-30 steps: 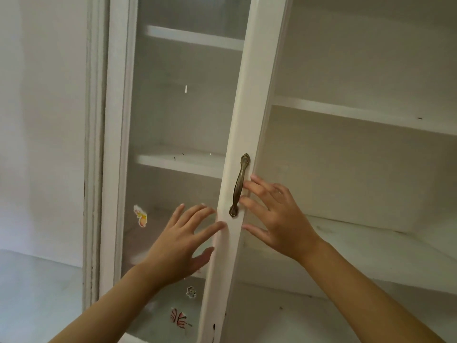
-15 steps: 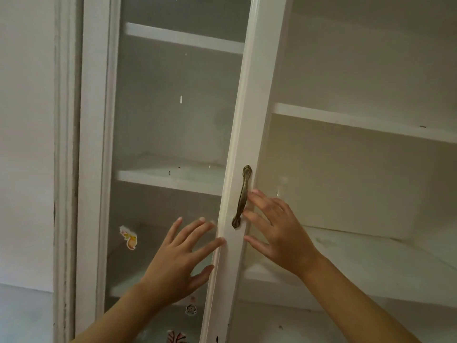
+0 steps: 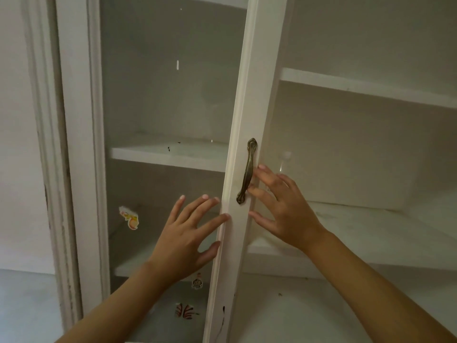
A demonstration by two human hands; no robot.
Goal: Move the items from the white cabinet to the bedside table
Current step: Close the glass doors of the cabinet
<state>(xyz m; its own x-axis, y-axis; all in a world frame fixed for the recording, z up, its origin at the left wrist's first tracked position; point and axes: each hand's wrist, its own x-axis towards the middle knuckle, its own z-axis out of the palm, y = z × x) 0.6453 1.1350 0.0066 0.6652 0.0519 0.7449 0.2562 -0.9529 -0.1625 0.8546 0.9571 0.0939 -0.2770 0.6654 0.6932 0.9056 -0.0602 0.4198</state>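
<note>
The cabinet door [image 3: 237, 169] is touched on its left edge by the spread left hand [image 3: 183, 238]. The right hand [image 3: 284, 209] (fingers also spread) is laid beside the brass handle [image 3: 247, 170].

dim, soft light; slight blur

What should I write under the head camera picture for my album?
Both hands, left and right, spread open at the white cabinet door beside its brass handle.
</note>
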